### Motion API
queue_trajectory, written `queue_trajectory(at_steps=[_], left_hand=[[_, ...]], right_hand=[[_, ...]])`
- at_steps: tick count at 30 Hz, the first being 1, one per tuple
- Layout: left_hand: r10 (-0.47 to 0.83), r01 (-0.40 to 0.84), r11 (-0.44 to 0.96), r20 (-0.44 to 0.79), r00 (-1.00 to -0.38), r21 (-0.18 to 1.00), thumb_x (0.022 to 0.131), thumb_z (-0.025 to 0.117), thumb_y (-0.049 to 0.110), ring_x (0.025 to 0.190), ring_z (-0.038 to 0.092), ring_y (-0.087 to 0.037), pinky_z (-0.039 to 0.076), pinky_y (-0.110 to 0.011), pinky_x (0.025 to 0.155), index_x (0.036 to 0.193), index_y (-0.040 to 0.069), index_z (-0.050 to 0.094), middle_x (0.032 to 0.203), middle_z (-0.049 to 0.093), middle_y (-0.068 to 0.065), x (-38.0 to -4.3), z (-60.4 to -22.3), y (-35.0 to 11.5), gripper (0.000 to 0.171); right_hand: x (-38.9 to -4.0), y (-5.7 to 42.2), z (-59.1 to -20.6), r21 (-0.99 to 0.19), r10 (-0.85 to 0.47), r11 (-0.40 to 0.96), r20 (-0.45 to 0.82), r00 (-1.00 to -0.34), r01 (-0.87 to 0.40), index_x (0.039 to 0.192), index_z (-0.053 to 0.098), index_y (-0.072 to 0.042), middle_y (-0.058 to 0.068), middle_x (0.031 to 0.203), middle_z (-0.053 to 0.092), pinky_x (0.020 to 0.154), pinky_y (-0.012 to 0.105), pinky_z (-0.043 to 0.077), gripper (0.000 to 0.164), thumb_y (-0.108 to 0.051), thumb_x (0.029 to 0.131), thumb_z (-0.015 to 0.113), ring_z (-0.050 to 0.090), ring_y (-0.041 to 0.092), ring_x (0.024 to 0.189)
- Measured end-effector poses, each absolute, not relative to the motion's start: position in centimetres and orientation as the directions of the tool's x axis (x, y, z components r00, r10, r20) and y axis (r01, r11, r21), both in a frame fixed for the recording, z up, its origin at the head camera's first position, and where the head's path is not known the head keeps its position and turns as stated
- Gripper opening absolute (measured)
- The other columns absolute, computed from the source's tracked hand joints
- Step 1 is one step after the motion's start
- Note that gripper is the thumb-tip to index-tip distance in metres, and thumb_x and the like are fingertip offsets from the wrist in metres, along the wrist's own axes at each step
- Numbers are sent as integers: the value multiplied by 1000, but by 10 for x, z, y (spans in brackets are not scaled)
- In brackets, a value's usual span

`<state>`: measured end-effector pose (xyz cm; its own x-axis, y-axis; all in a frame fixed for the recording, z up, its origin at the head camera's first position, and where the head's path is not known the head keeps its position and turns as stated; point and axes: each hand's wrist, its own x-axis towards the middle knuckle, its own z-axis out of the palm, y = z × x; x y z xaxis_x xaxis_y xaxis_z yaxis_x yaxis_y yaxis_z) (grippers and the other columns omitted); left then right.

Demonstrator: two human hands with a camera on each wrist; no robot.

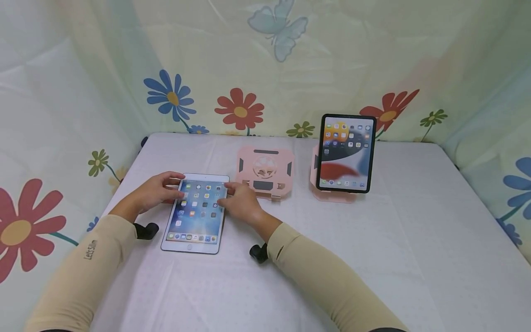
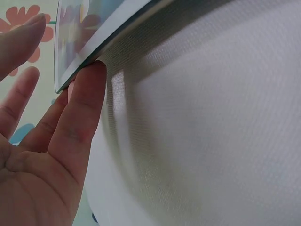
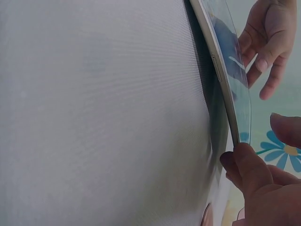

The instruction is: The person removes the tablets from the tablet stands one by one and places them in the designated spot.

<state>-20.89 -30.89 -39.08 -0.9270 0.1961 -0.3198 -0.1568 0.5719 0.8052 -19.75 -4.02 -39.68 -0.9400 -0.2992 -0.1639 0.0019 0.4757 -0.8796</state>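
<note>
A white-framed tablet [image 1: 195, 212] with a lit home screen is on the cloth, its far end seemingly a little off it. My left hand [image 1: 159, 190] is at its far left side. In the left wrist view, fingertips [image 2: 91, 75] touch the tablet's edge from below, while the thumb stays apart. My right hand [image 1: 244, 203] is by the far right corner. Its fingers [image 3: 251, 165] meet the edge there, thumb raised clear in the right wrist view. Just beyond this hand lies a pink folding stand [image 1: 286, 168] with grey pads.
A black-framed tablet [image 1: 346, 154] leans upright on a second pink stand [image 1: 333, 197] at the back right. White cloth covers the table [image 1: 398, 258]. Flower-printed curtains [image 1: 199, 55] enclose its back and sides.
</note>
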Motion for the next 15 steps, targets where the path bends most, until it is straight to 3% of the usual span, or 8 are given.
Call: queue_trajectory(at_steps=[15], left_hand=[[158, -188, 552, -323, -933, 812, 96, 68, 20, 129, 49, -41, 44, -49, 105, 150, 7, 36, 152, 38, -25, -207, -398, -308, 65]], right_hand=[[-198, -40, -399, -878, -320, 479, -174, -931, 0, 146, 49, -1, 15, 133, 62, 98, 35, 50, 61, -13, 91, 73, 61, 20, 118]])
